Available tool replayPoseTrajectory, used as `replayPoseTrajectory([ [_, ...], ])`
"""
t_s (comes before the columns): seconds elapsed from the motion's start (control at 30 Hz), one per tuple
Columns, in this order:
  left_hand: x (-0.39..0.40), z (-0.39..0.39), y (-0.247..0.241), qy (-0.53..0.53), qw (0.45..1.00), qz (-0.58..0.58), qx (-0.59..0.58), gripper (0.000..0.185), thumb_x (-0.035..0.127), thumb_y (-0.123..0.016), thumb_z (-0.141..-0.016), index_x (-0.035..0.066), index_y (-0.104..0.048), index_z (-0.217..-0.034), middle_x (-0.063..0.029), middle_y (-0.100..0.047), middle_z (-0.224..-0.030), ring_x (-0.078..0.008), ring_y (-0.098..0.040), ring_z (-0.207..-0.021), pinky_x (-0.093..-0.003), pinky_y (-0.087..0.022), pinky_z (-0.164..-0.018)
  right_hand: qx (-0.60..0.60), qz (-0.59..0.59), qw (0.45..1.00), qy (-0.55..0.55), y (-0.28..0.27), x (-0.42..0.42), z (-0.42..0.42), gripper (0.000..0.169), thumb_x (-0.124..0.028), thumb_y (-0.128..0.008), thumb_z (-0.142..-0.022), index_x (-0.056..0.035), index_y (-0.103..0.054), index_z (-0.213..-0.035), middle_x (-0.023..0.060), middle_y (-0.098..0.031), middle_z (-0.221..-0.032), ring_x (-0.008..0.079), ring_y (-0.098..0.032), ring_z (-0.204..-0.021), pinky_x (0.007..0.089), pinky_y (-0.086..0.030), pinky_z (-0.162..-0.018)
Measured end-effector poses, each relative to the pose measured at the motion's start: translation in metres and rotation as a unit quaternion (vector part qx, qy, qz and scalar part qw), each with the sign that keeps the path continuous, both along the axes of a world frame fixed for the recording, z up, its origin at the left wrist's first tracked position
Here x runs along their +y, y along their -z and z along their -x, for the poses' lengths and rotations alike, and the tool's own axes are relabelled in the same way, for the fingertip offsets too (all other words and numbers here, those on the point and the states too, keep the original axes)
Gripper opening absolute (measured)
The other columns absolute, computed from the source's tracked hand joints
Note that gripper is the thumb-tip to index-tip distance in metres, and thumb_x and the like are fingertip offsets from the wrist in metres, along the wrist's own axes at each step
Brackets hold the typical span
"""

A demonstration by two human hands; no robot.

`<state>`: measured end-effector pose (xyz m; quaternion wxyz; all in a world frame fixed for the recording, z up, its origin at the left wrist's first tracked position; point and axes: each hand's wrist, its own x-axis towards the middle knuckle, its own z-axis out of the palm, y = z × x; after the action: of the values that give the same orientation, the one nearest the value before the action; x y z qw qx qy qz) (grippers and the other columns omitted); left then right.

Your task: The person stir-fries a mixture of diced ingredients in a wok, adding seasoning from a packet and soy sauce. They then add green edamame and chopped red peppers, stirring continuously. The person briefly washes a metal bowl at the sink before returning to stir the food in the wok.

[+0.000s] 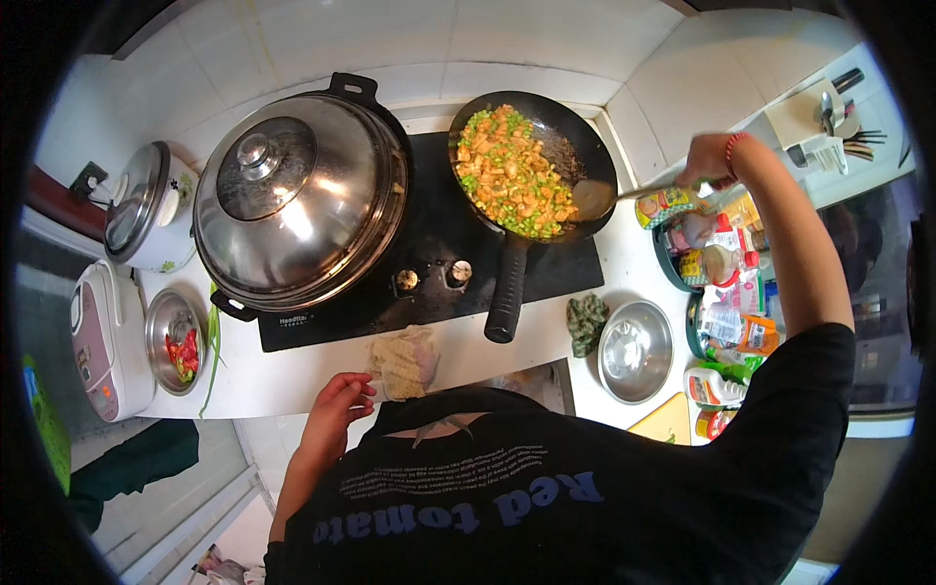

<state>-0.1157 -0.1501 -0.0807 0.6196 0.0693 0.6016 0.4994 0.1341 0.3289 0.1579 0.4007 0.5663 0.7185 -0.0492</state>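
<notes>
My right hand (708, 162) grips the handle of a spatula, whose broad blade (592, 199) rests in a black frying pan (553, 115) at the right side of the food. Diced meat and green vegetable pieces (512, 175) fill the pan's left and middle, while some dark residue shows on its bare right part. The pan sits on a black gas cooktop (431, 219), its handle pointing toward me. Near the counter's front edge, my left hand (340, 409) is empty with its fingers loosely curled and apart. Just right of it lies a crumpled beige cloth (404, 360).
A large lidded wok (300, 197) covers the left burner. Farther left stand a lidded pot (146, 208), a rice cooker (110, 340) and a steel bowl (157, 333) holding red pieces. At right are a steel bowl (636, 351), a dark green rag (587, 324), a cutting board (667, 420) and condiment bottles (720, 263).
</notes>
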Motion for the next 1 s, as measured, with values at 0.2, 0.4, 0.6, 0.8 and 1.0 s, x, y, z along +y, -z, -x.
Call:
replayPoseTrajectory([
  [0.2, -0.01, -0.002, -0.001, -0.023, 0.999, 0.022, -0.02, 0.022, 0.018, -0.046, -0.093, 0.005, -0.054, -0.107, -0.0052, -0.058, -0.093, -0.0122, -0.053, -0.081, -0.027, -0.046, -0.078, 0.318, 0.086, 0.931, 0.159, 0.119, -0.012, -0.044, 0.038, -0.04, -0.063, -0.082, -0.0032, -0.069, -0.079, 0.005, -0.055, -0.06, 0.013, -0.044, -0.041, 0.0286, -0.037, -0.039],
  [0.4, 0.004, 0.004, -0.016, 0.006, 1.0, 0.01, 0.019, 0.021, 0.018, -0.046, -0.092, 0.005, -0.055, -0.106, -0.0048, -0.057, -0.093, -0.0118, -0.053, -0.081, -0.0271, -0.045, -0.079, 0.293, -0.168, 0.94, -0.049, 0.104, -0.055, -0.028, 0.038, -0.041, -0.056, -0.082, -0.0057, -0.068, -0.088, 0.0158, -0.065, -0.079, 0.0336, -0.063, -0.078, 0.041, -0.049, -0.073],
  [0.6, 0.014, 0.001, -0.009, -0.001, 1.0, -0.029, 0.005, 0.021, 0.018, -0.047, -0.092, 0.005, -0.055, -0.106, -0.004, -0.057, -0.093, -0.0115, -0.053, -0.082, -0.0263, -0.045, -0.078, 0.165, -0.254, 0.933, -0.194, 0.044, -0.07, -0.039, 0.035, -0.039, -0.055, -0.084, -0.0074, -0.068, -0.091, 0.0172, -0.065, -0.079, 0.0335, -0.063, -0.077, 0.0422, -0.05, -0.07],
  [0.8, 0.005, -0.007, 0.013, 0.031, 0.999, 0.013, -0.034, 0.022, 0.018, -0.045, -0.094, 0.005, -0.054, -0.109, -0.0054, -0.057, -0.094, -0.0121, -0.053, -0.082, -0.0271, -0.047, -0.077, 0.068, 0.02, 0.997, 0.011, 0.017, -0.023, -0.045, 0.039, -0.039, -0.06, -0.082, -0.0011, -0.07, -0.081, 0.01, -0.06, -0.059, 0.015, -0.056, -0.051, 0.0313, -0.045, -0.048],
  [1.0, -0.003, -0.007, 0.004, 0.003, 1.0, 0.02, -0.017, 0.023, 0.02, -0.046, -0.094, 0.005, -0.053, -0.11, -0.0057, -0.057, -0.095, -0.0128, -0.054, -0.082, -0.0277, -0.047, -0.078, 0.232, 0.192, 0.939, 0.166, 0.08, -0.024, -0.01, 0.04, -0.044, -0.05, -0.091, -0.0061, -0.064, -0.085, -0.0002, -0.046, -0.053, 0.0096, -0.039, -0.041, 0.0263, -0.032, -0.038],
])
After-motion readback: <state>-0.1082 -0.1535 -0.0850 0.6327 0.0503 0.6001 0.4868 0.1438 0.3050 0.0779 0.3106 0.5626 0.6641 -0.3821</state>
